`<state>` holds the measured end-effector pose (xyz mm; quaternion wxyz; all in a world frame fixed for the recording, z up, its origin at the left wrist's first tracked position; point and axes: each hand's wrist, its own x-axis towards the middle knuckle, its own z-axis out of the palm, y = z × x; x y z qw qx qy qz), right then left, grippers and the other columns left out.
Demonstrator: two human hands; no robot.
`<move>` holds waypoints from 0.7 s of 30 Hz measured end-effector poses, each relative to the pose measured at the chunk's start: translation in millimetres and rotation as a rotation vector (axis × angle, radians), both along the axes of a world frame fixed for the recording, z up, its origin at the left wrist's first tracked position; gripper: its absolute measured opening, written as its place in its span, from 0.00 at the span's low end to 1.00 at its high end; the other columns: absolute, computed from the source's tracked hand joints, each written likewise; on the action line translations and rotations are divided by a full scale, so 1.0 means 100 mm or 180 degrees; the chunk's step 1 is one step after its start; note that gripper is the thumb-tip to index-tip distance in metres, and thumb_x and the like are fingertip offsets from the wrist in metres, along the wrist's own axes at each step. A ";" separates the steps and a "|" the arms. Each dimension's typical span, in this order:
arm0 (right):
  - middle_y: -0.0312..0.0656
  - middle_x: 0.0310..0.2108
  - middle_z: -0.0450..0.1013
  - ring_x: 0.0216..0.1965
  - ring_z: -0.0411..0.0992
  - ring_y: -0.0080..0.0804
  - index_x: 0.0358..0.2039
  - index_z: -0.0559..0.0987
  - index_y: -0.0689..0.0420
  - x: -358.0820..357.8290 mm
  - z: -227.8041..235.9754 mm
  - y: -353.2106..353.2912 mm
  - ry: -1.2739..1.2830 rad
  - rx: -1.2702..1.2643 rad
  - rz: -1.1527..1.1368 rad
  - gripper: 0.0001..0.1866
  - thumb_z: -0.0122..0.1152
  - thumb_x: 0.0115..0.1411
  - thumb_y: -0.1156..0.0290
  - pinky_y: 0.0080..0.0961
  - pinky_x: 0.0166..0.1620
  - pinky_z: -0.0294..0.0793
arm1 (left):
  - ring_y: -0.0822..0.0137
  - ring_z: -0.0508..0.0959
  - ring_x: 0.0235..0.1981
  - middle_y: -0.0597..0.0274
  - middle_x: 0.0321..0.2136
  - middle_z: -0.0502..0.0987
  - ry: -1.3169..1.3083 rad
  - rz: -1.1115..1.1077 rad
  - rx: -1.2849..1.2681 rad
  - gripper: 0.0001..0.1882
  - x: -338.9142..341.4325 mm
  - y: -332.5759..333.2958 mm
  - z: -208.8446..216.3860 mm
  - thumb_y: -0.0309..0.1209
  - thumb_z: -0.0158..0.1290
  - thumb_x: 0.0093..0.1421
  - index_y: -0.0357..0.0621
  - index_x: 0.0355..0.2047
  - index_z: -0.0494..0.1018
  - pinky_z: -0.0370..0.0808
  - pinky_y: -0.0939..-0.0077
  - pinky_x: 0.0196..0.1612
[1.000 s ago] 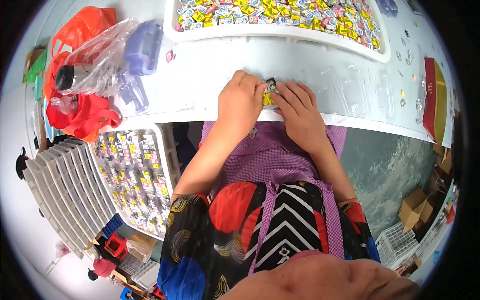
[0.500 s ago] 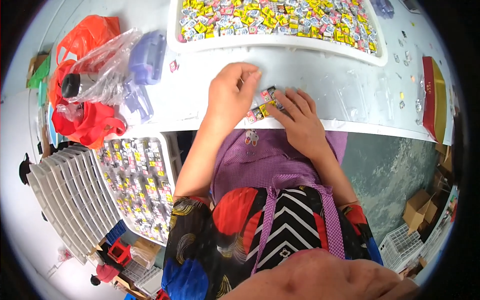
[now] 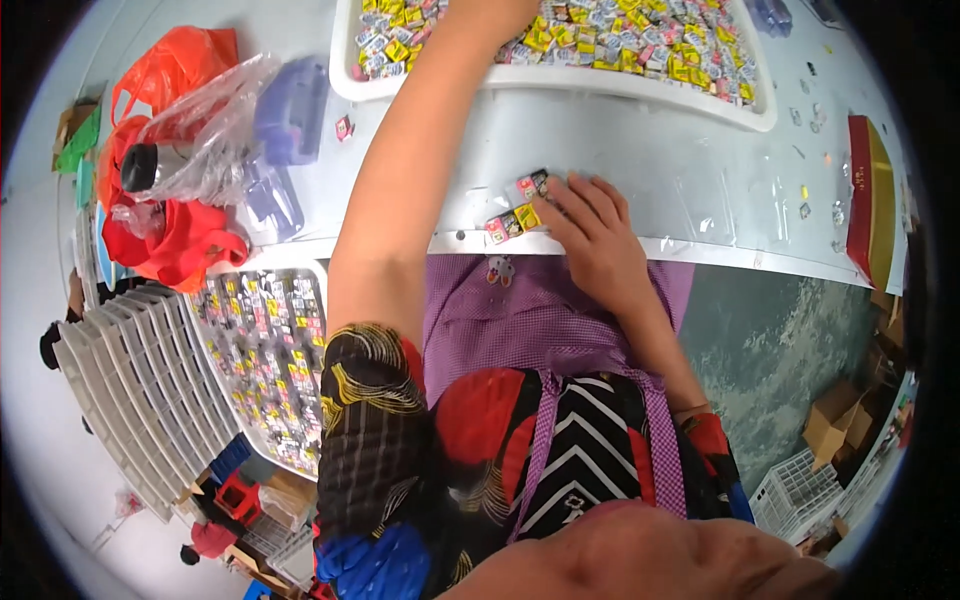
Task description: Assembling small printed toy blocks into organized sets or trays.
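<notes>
My left hand (image 3: 497,18) reaches far over the table into a white tray (image 3: 560,80) heaped with small yellow, pink and white cube-like pieces. Its fingers are cut off by the upper edge of the picture. Near the table's front edge, my right hand (image 3: 605,240) lies with its fingers stretched out and slightly apart. Its thumb side touches two short rows of small pieces: an upper pink and black row (image 3: 531,186) and a lower pink, black and yellow row (image 3: 512,223). Part of both rows may be under the fingers.
One pink piece (image 3: 344,127) lies alone on the table. Left are red bags (image 3: 185,70), a bottle in clear plastic and bluish plastic trays (image 3: 292,115). A filled white tray (image 3: 265,360) and stacked trays (image 3: 130,380) stand lower left. A red-gold box (image 3: 870,200) is at right.
My left hand has moved from above the small rows, up and away into the heaped tray, its arm now stretched out. My right hand has stayed beside the rows.
</notes>
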<state>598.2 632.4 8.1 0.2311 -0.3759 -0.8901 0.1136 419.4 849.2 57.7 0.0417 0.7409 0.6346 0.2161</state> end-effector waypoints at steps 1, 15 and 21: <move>0.40 0.55 0.66 0.56 0.63 0.40 0.49 0.73 0.53 0.00 -0.02 0.00 0.0122 0.0027 -0.0059 0.23 0.55 0.50 0.77 0.42 0.59 0.60 | 0.43 0.76 0.32 0.39 0.29 0.76 -0.0001 0.0014 -0.0035 0.15 0.00 -0.01 -0.05 0.36 0.51 0.55 0.34 0.33 0.73 0.73 0.55 0.39; 0.44 0.53 0.67 0.56 0.63 0.43 0.54 0.67 0.57 0.13 -0.14 0.03 0.1237 -0.0385 -0.0288 0.25 0.56 0.53 0.79 0.46 0.62 0.57 | 0.72 0.77 0.30 0.60 0.27 0.79 -0.2717 -0.0170 -0.1372 0.08 -0.39 -1.94 -0.03 0.28 0.56 0.56 0.35 0.33 0.74 0.73 0.77 0.36; 0.43 0.55 0.67 0.58 0.62 0.44 0.51 0.71 0.55 0.09 -0.08 0.03 0.0841 -0.0347 -0.0206 0.22 0.54 0.54 0.80 0.46 0.63 0.54 | 0.73 0.74 0.23 0.56 0.26 0.78 -0.2186 0.0288 -0.1211 0.09 -0.17 -2.20 -0.17 0.28 0.56 0.57 0.36 0.36 0.73 0.71 0.79 0.27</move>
